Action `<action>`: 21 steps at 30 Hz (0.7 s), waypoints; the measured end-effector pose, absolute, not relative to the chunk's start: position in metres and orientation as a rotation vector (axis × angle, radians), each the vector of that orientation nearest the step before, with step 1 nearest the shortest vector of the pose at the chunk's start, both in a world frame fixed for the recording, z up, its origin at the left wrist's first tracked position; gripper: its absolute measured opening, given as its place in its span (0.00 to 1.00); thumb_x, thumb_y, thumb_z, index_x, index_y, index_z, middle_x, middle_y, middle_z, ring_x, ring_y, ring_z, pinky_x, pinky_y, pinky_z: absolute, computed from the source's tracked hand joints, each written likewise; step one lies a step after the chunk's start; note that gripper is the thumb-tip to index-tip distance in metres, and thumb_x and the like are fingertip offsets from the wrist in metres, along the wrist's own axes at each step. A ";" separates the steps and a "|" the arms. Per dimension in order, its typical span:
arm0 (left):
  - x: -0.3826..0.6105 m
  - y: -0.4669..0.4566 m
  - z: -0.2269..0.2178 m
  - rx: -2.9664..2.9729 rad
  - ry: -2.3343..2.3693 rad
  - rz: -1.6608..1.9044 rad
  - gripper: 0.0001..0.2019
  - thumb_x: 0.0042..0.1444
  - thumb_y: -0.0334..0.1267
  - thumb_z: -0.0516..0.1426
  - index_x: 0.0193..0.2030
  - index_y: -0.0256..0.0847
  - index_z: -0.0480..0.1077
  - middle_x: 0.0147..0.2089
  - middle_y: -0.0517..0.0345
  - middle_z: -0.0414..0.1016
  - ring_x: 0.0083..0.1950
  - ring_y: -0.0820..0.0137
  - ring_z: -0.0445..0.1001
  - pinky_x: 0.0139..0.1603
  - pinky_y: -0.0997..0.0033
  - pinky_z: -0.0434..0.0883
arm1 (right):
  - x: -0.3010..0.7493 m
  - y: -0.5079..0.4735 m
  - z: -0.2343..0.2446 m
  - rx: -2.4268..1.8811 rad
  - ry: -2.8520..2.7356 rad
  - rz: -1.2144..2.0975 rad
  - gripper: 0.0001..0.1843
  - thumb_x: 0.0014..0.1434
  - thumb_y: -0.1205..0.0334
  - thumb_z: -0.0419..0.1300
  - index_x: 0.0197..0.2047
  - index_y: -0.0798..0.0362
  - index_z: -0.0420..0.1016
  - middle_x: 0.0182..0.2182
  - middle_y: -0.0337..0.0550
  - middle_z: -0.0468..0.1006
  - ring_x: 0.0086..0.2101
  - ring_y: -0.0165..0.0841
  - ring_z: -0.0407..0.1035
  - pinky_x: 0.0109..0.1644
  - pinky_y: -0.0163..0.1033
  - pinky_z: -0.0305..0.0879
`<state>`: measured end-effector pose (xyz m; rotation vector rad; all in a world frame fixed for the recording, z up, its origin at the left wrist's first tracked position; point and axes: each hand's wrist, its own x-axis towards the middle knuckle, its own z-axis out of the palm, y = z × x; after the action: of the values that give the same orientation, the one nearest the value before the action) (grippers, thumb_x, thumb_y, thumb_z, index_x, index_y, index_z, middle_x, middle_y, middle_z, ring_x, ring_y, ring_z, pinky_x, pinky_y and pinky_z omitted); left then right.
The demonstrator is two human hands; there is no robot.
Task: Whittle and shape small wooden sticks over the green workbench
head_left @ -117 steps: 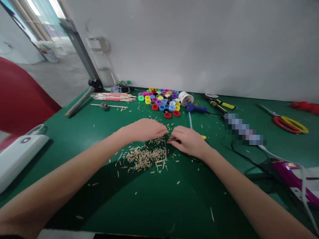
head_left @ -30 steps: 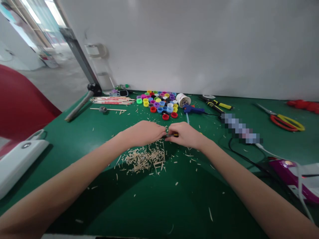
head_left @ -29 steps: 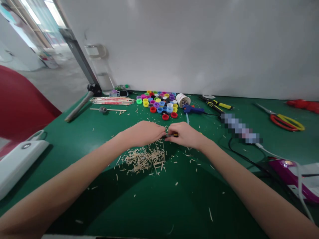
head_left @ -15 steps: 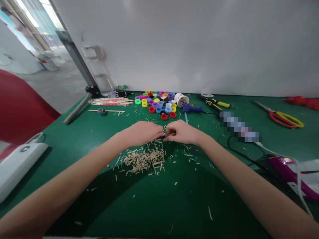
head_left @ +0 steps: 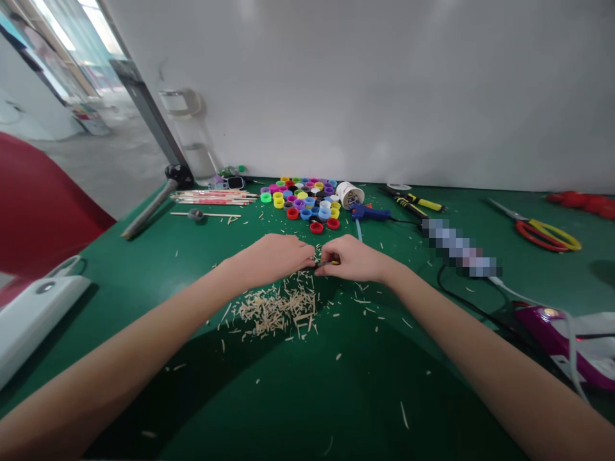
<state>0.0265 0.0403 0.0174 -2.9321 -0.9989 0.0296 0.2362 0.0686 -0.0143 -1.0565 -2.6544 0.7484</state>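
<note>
Near the middle of the table my hands meet, fingertips almost touching. My right hand [head_left: 353,257] is closed on a small dark tool [head_left: 329,263] with a yellow end, which looks like a craft knife; most of it is covered by the fingers. My left hand [head_left: 273,259] is also closed, its fingers pinched at the dark tip. What sits in that pinch is hidden. Just below the hands lies a heap of short pale wood slivers [head_left: 278,308], and more of them are scattered around.
Behind the hands stand many coloured bottle caps [head_left: 307,208], a tipped white cup [head_left: 350,194] and a blue glue gun [head_left: 372,212]. Packed sticks [head_left: 216,196] lie left. Scissors [head_left: 545,234], yellow-black pliers [head_left: 410,202] and a purple device [head_left: 552,336] are right. A white box [head_left: 38,314] sits left.
Both hands stay in nearly the same spot, with the dark tool tilted slightly differently. The view has shifted a little. In the background at upper left, a person has moved slightly.
</note>
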 end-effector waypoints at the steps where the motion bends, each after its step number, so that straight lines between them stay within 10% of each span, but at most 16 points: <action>1: 0.027 0.040 0.018 -2.926 -1.003 0.028 0.13 0.66 0.39 0.46 0.32 0.39 0.65 0.28 0.57 0.70 0.29 0.70 0.64 0.25 0.69 0.53 | 0.236 0.068 -0.014 -1.057 -2.665 0.739 0.14 0.54 0.50 0.60 0.26 0.52 0.68 0.21 0.36 0.69 0.22 0.26 0.59 0.25 0.36 0.50; 21: 0.029 0.036 0.014 -2.883 -0.969 0.119 0.09 0.61 0.30 0.47 0.31 0.39 0.64 0.29 0.56 0.70 0.26 0.71 0.61 0.23 0.68 0.52 | 0.230 0.039 -0.022 -0.995 -2.732 0.259 0.10 0.58 0.57 0.59 0.30 0.53 0.66 0.29 0.41 0.72 0.30 0.31 0.65 0.30 0.36 0.54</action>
<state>0.0288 0.0362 0.0144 -2.8834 -0.9694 0.1190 0.2296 0.0386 -0.0221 -0.9950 -2.7319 0.2586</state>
